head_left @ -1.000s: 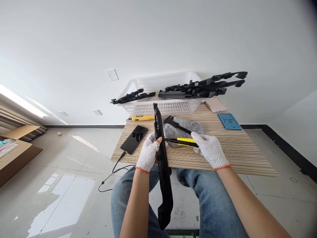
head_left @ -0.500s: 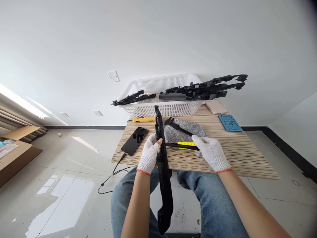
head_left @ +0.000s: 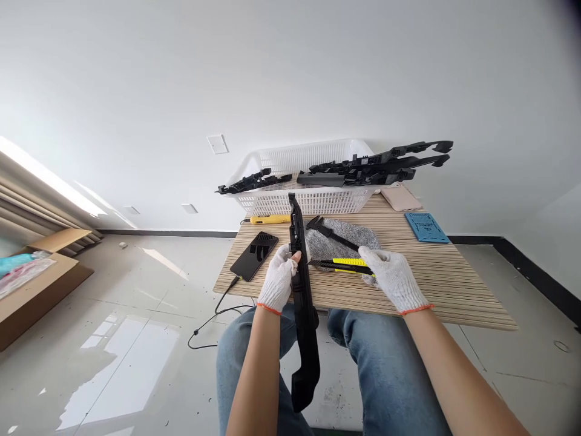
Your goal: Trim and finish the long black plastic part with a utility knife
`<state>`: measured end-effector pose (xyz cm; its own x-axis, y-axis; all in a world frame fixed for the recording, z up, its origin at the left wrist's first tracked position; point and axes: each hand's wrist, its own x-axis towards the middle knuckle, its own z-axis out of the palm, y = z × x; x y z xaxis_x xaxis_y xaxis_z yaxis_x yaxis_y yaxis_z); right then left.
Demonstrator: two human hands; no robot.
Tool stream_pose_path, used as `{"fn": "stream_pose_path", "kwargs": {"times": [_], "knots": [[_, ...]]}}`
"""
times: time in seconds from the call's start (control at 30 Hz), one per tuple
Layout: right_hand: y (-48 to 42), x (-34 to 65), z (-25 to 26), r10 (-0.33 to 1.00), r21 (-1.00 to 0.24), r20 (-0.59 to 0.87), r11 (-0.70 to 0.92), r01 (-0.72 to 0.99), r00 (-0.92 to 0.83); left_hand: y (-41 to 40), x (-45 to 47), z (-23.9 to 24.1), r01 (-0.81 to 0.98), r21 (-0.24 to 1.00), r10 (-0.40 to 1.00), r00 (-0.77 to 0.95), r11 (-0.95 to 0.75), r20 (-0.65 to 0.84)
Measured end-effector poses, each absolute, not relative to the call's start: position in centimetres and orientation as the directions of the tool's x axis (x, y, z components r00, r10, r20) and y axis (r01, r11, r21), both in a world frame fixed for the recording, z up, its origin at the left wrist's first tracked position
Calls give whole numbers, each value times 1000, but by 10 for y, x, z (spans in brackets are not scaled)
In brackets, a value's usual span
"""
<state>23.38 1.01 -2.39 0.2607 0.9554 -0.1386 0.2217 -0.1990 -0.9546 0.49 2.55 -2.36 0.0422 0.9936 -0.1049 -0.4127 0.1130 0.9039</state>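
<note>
In the head view, my left hand [head_left: 278,280] curls closed round the black strip [head_left: 303,303] at lower centre, presumably steadying it; right of centre, my closed right hand [head_left: 391,277] grips the yellow-and-black tool [head_left: 349,262], angled so its tip faces the strip.

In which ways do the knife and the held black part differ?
Colour: the knife is yellow and black; the part is all black.
Size: the part looks much longer than the knife.
Pose: the knife points sideways; the part runs near to far.
Both are held: knife in right hand, part in left hand.
</note>
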Motion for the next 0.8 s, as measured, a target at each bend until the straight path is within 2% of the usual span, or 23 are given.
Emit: {"fn": "stream_pose_path", "kwargs": {"times": [0.13, 0.27, 0.4, 0.6, 0.7, 0.8], "knots": [[10, 236, -26, 967, -928, -105, -180, 327, 234, 23, 4, -23, -466, 874, 990, 21, 136, -142], [10, 238, -27, 969, -931, -105, -174, 320, 223, 21, 2, -23, -467, 873, 986, -20, 139, -167], [9, 237, -22, 979, -905, -56, -132, 405, 195, 20, 2, -20, -465, 876, 987, -30, 127, -160], [10, 236, -17, 972, -926, -99, -169, 338, 214, 19, 4, -12, -445, 886, 989, -5, 130, -147], [11, 236, -16, 943, -938, -117, -207, 277, 310, 20, 4, -13, -441, 886, 987, -2, 143, -160], [10, 234, -15, 960, -939, -123, -195, 284, 253, 21, 4, -15, -412, 904, 991, -9, 117, -133]]}}
